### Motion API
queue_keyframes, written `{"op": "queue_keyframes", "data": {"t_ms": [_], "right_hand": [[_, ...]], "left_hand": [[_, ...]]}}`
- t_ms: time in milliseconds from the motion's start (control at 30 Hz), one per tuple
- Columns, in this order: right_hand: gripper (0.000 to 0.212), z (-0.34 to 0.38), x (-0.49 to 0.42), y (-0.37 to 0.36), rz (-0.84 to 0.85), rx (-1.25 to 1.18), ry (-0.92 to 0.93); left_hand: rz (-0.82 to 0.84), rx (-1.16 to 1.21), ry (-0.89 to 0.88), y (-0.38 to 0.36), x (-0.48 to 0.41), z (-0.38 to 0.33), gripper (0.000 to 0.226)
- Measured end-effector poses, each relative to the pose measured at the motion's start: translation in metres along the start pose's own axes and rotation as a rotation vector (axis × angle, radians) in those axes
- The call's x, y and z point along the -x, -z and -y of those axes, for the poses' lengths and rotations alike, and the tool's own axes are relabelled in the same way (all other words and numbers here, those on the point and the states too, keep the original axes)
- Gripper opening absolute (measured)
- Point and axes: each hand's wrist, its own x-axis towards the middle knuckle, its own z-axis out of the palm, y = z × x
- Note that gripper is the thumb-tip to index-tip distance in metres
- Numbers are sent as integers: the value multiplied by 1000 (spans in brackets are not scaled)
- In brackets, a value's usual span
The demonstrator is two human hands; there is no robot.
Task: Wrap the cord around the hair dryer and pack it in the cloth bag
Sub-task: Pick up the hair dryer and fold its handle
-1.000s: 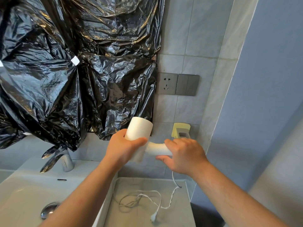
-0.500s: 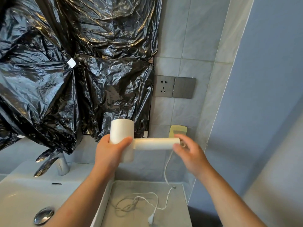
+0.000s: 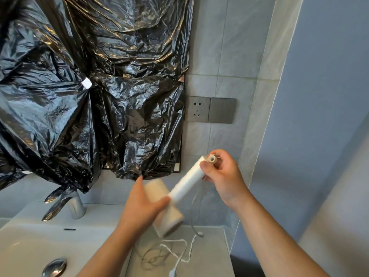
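Hair dryer (image 3: 185, 183) is held in the air over the bench (image 3: 212, 262), handle tilted up to the right. Left hand (image 3: 142, 206) is clamped round the barrel as the anchor. Right hand (image 3: 224, 176) pinches the handle's tip where the cord (image 3: 192, 212) exits, probably setting up the first turn. The frame is blurred there, so I can't tell if the fingers also hold the cord. No wraps on yet: the cord hangs slack from the tip to a loose tangle on the bench, plug (image 3: 172, 273) at the near edge. That tangle is the likely snag when winding. Surroundings: black plastic sheeting (image 3: 89, 100) across the wall, sink (image 3: 24, 236) on the left with the faucet (image 3: 76, 206), and a wall socket (image 3: 197, 111) above. Cloth bag isn't in view.
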Motion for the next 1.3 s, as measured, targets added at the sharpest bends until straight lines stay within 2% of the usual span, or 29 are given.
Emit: {"op": "queue_keyframes", "data": {"t_ms": [67, 100, 133, 200, 267, 300, 400, 500, 600, 733, 767, 867, 933, 1133, 1233, 1300], "right_hand": [[25, 2, 3, -11, 52, 74, 17], [25, 0, 4, -17, 63, 92, 19], [26, -2, 6, -21, 75, 88, 21], [29, -4, 9, -27, 75, 43, 7], [35, -2, 11, -29, 56, 3, -21], [37, 0, 13, -28, 53, 0, -25], [27, 1, 23, -23, 88, -17, -34], [15, -5, 40, -12, 137, -61, -174], [22, -11, 59, 2, 220, 46, -263], [30, -7, 81, 13, 363, 51, -333], [39, -7, 86, 16, 380, 120, -321], [86, -2, 99, 21, 428, 473, -313], [95, 1, 109, 21, 391, 593, -313], [89, 0, 138, 16, 270, 773, -244], [81, -7, 146, 17, 222, 749, -251], [77, -11, 147, 19, 194, 700, -268]], "left_hand": [[-69, -300, -460, -3, 6, -10, 96], [-28, -346, -593, -6, 7, -16, 91], [65, -316, -601, -8, 7, -21, 80], [235, -169, -513, -10, 6, -30, 46], [233, -23, -499, -11, 6, -35, 21], [229, 38, -500, -11, 7, -37, 19], [252, 204, -458, -11, 13, -43, 28], [233, 381, -373, -13, 20, -47, 33], [214, 553, -293, -14, 29, -51, 25], [169, 677, -221, -19, 38, -57, 20], [152, 675, -215, -21, 40, -59, 21], [56, 706, -184, -27, 49, -60, 14], [5, 734, -156, -32, 57, -58, 9], [-121, 743, -97, -48, 77, -43, 15], [-53, 724, -78, -45, 85, -41, 10], [48, 685, -65, -38, 87, -42, 25]]}}
